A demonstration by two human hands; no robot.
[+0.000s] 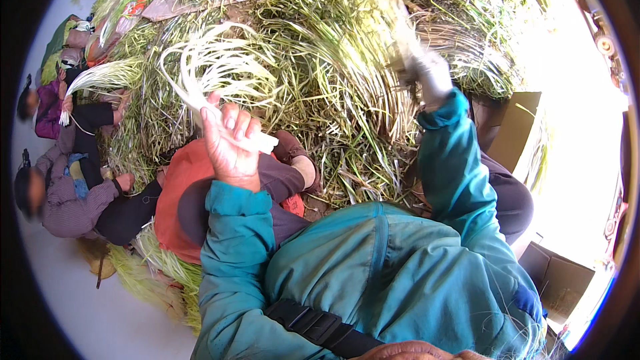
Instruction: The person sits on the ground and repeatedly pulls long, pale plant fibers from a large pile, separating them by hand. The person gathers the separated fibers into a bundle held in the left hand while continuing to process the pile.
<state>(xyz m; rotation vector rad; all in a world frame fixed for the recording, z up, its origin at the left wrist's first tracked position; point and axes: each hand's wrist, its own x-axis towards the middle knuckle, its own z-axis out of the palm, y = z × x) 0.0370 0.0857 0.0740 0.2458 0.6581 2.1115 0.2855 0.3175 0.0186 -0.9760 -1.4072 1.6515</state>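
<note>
My left hand [232, 145] is raised over my bent knee and closed around a bunch of pale yellow-white chive-like stalks [200, 67]. Their even white ends stick out beside my fingers, and the long thin ends droop over the heap. Farther out on the right is my right hand [431, 76], blurred by motion and apparently in a whitish glove. A smeared pale bundle of stalks [400, 20] runs up from it, seemingly in its grip; the fingers cannot be made out. Before me spreads a large heap of green and straw-coloured stalks [345, 55].
Beside my right knee stands an open cardboard box [515, 130], with another carton [560, 280] lower right. Red cloth [180, 200] lies by my left knee. On the left sit co-workers; one person's hand [66, 104] holds a pale bunch [105, 77]. More stalks [185, 280] lie behind my left arm.
</note>
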